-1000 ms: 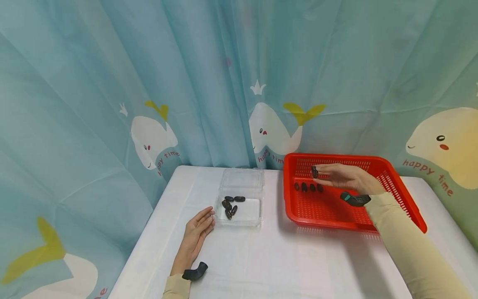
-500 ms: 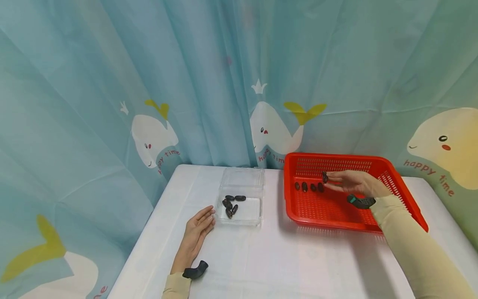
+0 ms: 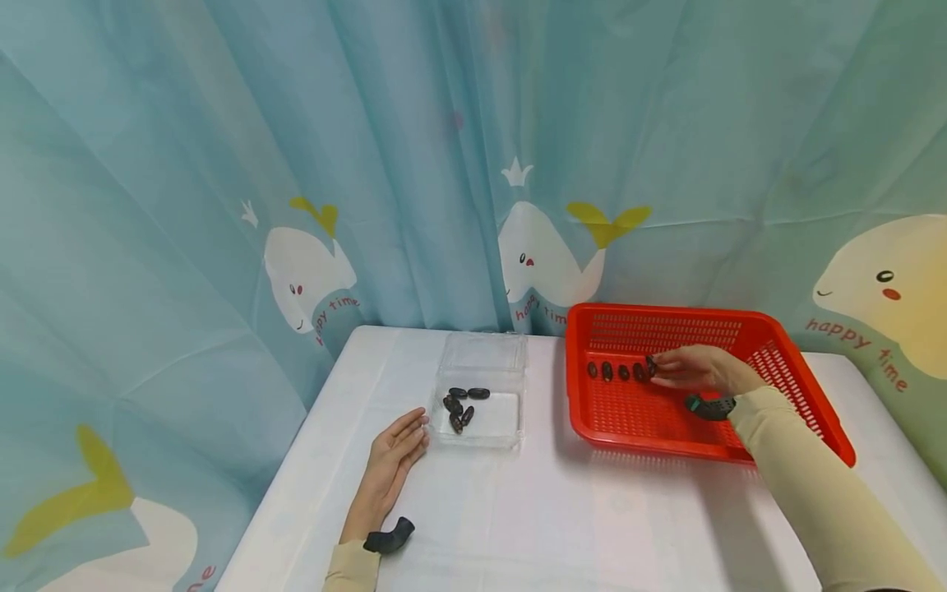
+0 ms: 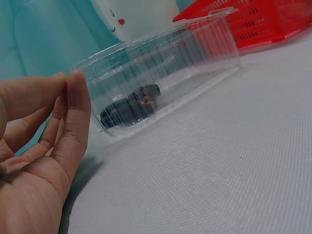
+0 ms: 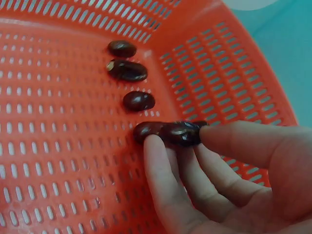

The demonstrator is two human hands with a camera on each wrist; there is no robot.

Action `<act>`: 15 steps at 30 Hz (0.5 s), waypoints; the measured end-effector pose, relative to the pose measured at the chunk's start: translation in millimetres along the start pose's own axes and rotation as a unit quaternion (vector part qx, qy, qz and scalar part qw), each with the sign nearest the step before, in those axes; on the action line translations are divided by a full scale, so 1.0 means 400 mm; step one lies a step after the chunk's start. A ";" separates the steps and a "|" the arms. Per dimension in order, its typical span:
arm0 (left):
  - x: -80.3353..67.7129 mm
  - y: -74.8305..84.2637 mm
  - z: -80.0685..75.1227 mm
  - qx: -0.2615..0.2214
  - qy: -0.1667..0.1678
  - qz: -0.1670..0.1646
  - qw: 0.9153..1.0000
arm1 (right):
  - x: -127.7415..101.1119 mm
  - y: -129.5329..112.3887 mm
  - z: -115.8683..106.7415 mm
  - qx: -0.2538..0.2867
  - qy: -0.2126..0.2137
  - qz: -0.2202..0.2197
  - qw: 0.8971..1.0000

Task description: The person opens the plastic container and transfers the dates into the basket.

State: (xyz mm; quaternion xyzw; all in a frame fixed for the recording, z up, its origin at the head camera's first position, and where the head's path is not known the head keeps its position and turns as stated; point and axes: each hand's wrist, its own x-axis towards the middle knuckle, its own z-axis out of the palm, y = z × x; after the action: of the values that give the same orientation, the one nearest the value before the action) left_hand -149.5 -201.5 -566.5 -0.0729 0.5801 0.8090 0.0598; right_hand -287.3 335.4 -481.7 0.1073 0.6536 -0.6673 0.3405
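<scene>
My right hand [image 3: 699, 367] is low inside the red basket [image 3: 636, 423], pinching a glossy dark brown date [image 5: 184, 134] between thumb and fingers. Just beyond it lies the nearest date of a row, partly covered by the held one in the right wrist view. Farther along that row are a small date [image 5: 139, 101], a longer date with a pale tip [image 5: 127, 70] and another date [image 5: 122, 48]. My left hand [image 3: 392, 452] rests on the table with fingers extended, fingertips at the left side of a clear plastic box [image 3: 496, 418]. Several dates [image 4: 129, 108] lie inside the box.
The box's clear lid [image 3: 484, 352] is folded back behind it. Both containers stand on a white-covered table [image 3: 518, 518], basket to the right of the box. A blue-green curtain [image 3: 414, 164] with whale prints hangs behind the table.
My right hand has moved slightly right and down into the basket, bringing its date to the right end of the row. The left hand stays where it was.
</scene>
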 end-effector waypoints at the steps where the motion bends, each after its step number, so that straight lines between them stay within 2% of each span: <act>1: 0.000 -0.001 0.000 0.000 0.000 0.001 1.000 | 0.004 0.001 0.000 -0.006 0.001 0.000 1.000; 4: -0.001 -0.004 0.000 0.001 -0.001 0.002 1.000 | 0.013 0.004 0.002 -0.016 0.009 -0.002 1.000; 8: -0.002 -0.006 -0.002 0.010 -0.005 0.007 1.000 | 0.015 0.006 0.007 -0.076 0.036 -0.017 0.996; 15: 0.000 -0.003 -0.002 0.005 -0.006 0.007 1.000 | 0.018 0.005 0.020 -0.151 0.046 -0.074 0.985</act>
State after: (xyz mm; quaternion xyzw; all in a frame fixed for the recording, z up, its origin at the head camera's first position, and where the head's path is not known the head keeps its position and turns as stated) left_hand -149.2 -201.8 -567.6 -0.0638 0.5845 0.8068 0.0574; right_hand -289.0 325.9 -486.7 0.0362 0.7681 -0.5786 0.2721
